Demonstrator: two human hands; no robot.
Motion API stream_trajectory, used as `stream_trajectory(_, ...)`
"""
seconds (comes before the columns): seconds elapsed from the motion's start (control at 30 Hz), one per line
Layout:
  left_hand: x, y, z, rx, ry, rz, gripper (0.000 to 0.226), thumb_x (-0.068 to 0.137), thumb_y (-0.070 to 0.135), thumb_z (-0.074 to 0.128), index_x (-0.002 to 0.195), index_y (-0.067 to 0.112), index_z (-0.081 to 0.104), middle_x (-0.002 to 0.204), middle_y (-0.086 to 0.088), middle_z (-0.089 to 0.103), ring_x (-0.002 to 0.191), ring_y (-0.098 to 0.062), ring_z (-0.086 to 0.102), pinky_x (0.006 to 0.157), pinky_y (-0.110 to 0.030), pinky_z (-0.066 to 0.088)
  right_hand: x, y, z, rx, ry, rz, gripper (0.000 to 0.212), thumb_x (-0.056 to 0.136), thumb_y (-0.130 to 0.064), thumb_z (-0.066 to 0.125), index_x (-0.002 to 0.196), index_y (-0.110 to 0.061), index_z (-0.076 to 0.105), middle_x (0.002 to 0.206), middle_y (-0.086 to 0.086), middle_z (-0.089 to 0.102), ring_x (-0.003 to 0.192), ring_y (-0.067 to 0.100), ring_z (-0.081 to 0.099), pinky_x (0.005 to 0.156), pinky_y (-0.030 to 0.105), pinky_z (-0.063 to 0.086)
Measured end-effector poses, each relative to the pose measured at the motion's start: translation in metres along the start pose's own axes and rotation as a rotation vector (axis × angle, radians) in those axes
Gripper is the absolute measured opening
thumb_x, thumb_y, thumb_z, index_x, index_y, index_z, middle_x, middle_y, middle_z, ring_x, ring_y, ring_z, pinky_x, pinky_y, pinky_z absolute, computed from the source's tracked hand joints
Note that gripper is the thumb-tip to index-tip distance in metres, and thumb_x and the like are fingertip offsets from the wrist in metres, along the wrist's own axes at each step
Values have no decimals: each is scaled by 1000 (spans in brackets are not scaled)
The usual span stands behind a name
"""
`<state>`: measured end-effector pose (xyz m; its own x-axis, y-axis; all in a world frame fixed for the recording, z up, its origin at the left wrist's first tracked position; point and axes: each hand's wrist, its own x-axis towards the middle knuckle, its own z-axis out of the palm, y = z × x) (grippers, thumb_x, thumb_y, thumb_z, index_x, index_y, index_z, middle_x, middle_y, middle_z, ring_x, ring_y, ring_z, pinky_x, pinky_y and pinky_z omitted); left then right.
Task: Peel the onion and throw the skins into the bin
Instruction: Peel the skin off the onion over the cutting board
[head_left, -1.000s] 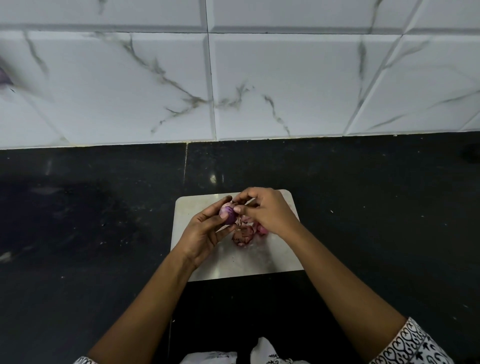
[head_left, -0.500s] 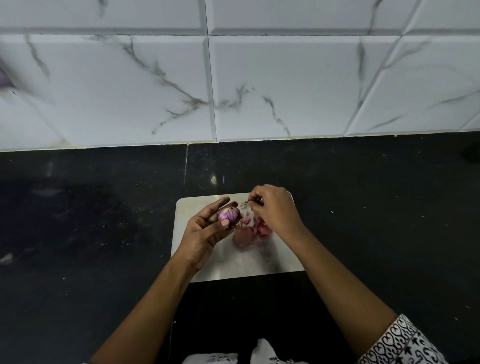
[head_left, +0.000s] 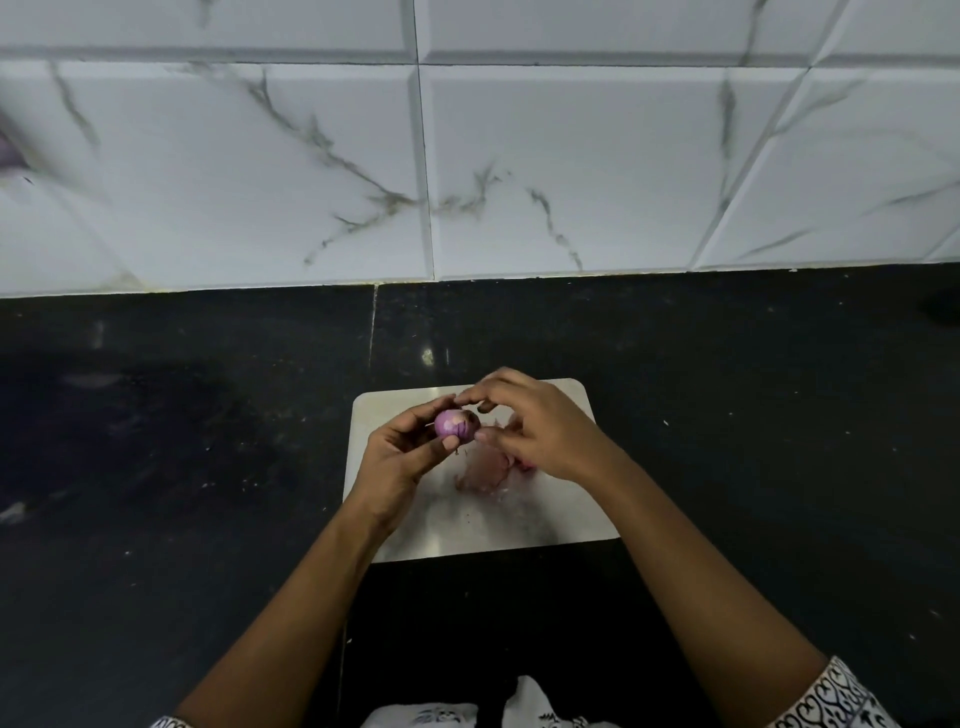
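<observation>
We hold one small purple onion (head_left: 456, 423) above the far-left part of the cutting board (head_left: 493, 519). Our left hand (head_left: 400, 457) grips it, thumb on the near side and fingers curled behind. Our right hand (head_left: 540, 431) is close against the onion's right end, forefinger and thumb bent toward it. We cannot tell whether they already pinch a strip of skin or only touch.

The onion looks light, firm and smooth, and likely slick where it is bare, so we judge a steady cradle in the left hand best. The skin is thin and tears easily, so we would take it at a loose edge near the tip.

We count one onion, one board and one loose heap of skins (head_left: 483, 475), with at least two pieces. No bin is in view on the dark counter (head_left: 156, 467).
</observation>
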<state>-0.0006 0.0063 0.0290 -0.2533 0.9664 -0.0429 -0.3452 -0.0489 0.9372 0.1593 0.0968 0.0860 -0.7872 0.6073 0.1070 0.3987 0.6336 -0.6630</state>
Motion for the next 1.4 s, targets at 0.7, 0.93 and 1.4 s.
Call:
stream_trajectory(0.7,7,8,8,-73,45,-134,38,72,9,68,110,11,65,97,-4,74,90,-18,70,76,-26,57,3,-2,-5,37,50,-78,26,78,-20,72,102,-15,61,98,-14,52,87,4,55,72,13,50)
stream_trajectory(0.93,10,10,8,-92,55,-158,36,81,4,62,116,9,61,100,-4,74,91,-18,70,76,-26,57,5,-2,-5,17,63,-120,13,78,-17,72,89,-12,65,98,-1,59,87,9,59,73,18,52)
stream_trajectory(1.4,10,10,16,-192,77,-184,30,94,7,39,112,14,61,94,0,74,81,-11,70,68,-21,57,6,-6,0,96,111,-91,33,73,-17,76,103,-14,61,98,-15,51,75,-2,56,69,16,52)
